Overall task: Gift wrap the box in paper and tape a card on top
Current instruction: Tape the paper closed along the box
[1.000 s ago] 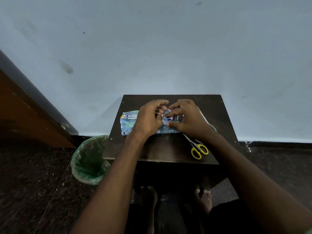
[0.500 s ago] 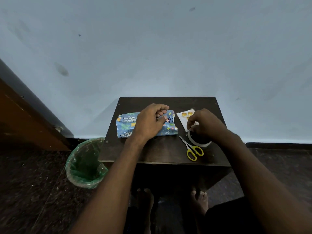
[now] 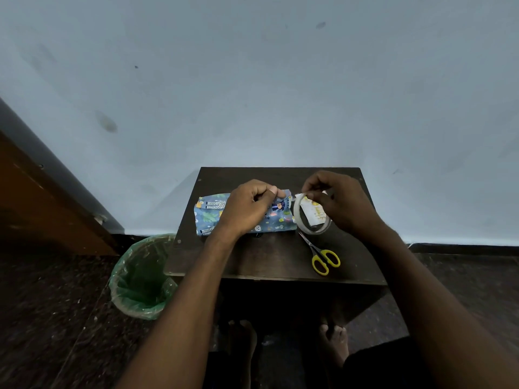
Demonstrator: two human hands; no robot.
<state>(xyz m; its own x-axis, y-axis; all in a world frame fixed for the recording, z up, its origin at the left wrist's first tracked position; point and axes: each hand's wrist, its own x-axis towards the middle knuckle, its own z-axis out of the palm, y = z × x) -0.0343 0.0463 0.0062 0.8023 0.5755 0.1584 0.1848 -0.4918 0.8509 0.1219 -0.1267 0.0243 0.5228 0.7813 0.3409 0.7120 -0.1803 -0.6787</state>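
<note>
The box wrapped in blue patterned paper (image 3: 210, 213) lies on the small dark table (image 3: 275, 256). My left hand (image 3: 247, 206) rests on top of it with curled fingers, pinching the paper fold near the box's right end. My right hand (image 3: 334, 200) holds a roll of clear tape (image 3: 299, 217) lifted on edge just right of the box. A small white card (image 3: 314, 213) with yellow marks shows through the ring of the roll.
Yellow-handled scissors (image 3: 323, 258) lie near the table's front right. A green-lined waste bin (image 3: 143, 276) stands on the floor to the left of the table. A pale wall rises behind, and my bare feet show under the table.
My right hand left the box, reached to the tape roll on the table and has now lifted it on edge. My left hand has stayed holding the paper fold.
</note>
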